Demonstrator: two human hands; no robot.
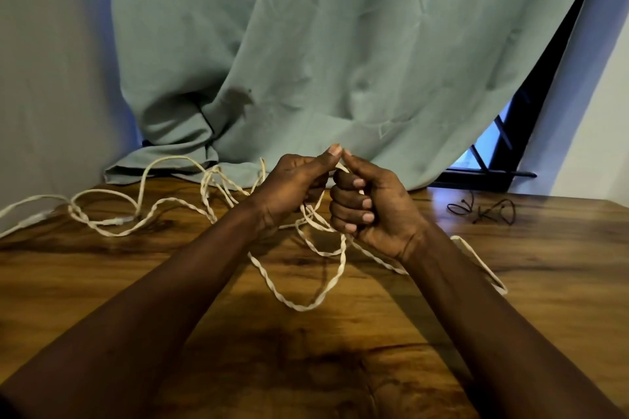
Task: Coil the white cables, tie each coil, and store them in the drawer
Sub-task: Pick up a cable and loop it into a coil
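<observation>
A long white twisted cable [299, 306] lies in loose tangles over the wooden table [306, 360], trailing off to the far left. Both hands are raised together above the table's middle. My left hand [292, 187] grips the cable with its thumb pressed on top. My right hand [371, 207] has its fingers curled round several strands of the same cable, thumb tip meeting the left thumb. Loops hang from both hands down to the table. One strand runs under my right forearm and out to the right. No drawer is in view.
Thin black ties [483, 209] lie on the table at the back right. A pale green curtain [323, 54] hangs behind the table, its hem resting on the back edge. A dark window frame [503, 153] shows at the right.
</observation>
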